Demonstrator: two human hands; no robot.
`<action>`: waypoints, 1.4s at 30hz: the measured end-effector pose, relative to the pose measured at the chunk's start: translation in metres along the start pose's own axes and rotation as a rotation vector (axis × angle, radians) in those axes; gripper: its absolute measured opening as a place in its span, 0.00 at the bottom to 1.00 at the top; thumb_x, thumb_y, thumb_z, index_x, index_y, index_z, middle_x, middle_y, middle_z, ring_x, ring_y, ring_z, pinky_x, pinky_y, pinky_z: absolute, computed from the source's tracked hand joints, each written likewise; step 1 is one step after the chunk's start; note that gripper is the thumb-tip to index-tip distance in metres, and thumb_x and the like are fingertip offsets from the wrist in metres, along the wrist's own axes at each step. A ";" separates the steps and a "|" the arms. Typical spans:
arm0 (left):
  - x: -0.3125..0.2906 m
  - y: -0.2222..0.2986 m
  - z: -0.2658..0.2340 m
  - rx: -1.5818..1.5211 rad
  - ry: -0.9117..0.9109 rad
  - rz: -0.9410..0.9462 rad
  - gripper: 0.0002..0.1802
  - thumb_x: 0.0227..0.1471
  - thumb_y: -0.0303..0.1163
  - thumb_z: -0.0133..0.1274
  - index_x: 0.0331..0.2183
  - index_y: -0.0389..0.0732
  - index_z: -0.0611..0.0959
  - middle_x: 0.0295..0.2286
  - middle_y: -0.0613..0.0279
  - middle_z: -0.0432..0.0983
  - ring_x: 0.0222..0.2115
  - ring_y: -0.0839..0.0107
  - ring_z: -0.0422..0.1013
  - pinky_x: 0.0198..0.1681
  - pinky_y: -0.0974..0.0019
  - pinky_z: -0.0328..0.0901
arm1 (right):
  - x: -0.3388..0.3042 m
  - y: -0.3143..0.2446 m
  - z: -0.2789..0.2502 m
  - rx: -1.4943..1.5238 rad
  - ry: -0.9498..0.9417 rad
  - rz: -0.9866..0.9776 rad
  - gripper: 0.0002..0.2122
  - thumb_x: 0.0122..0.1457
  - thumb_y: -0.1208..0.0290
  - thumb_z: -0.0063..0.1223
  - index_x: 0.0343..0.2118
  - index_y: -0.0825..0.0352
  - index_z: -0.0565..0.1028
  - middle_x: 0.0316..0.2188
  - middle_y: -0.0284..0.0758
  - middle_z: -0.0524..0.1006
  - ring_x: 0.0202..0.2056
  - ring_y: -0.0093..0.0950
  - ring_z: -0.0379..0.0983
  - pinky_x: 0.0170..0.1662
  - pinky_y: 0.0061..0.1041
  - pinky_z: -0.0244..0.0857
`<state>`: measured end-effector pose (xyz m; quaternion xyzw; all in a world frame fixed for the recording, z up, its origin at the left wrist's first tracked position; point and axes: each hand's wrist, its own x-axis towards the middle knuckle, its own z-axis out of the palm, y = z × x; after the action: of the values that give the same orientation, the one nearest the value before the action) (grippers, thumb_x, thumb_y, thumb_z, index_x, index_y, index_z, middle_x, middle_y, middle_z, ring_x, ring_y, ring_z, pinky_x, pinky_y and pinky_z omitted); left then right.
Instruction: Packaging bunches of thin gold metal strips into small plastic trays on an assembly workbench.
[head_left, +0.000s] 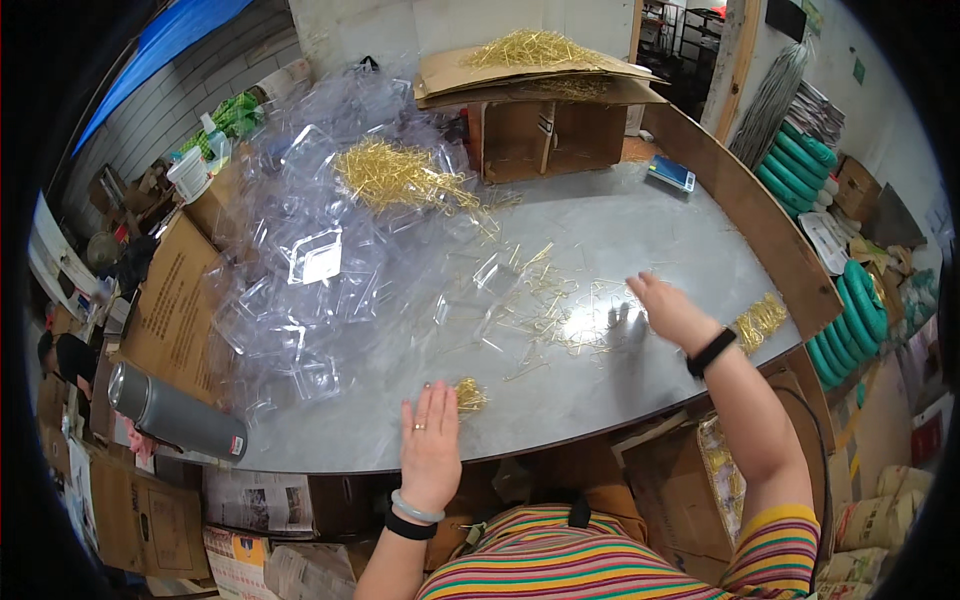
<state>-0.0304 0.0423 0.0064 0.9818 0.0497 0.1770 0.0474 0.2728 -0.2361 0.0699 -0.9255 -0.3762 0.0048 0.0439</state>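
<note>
My left hand [431, 450] lies flat at the table's front edge, fingers stretched out and close together. Touching or just beside its fingers is a small bundle of gold wire hooks [471, 394]. My right hand [672, 312] reaches over the table with its fingers extended, near scattered gold wire hooks [565, 315]; nothing shows in it. By my right wrist sits another bundle of gold wire hooks [760, 322]. A large heap of clear plastic packaging [310, 210] covers the left of the table, with a pile of gold wire hooks [400, 175] on top.
A grey bottle [178, 412] lies at the front left corner. Cardboard sheets [440, 82] bearing more wire hooks rest on an open cardboard box [508, 140] at the back. A small blue device [671, 174] lies near the right wooden border [740, 200].
</note>
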 end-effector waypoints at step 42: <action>0.035 0.044 0.022 -0.431 -0.092 0.126 0.42 0.53 0.35 0.61 0.62 0.28 0.60 0.60 0.39 0.58 0.63 0.42 0.53 0.66 0.43 0.49 | -0.089 -0.130 0.046 0.432 0.333 -0.199 0.26 0.50 0.66 0.67 0.53 0.63 0.72 0.49 0.40 0.70 0.52 0.43 0.66 0.54 0.41 0.63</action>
<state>0.0131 0.0011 0.0026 0.9572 -0.0529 0.1414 0.2469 0.1165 -0.2025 0.0334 -0.8415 -0.4428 -0.0716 0.3012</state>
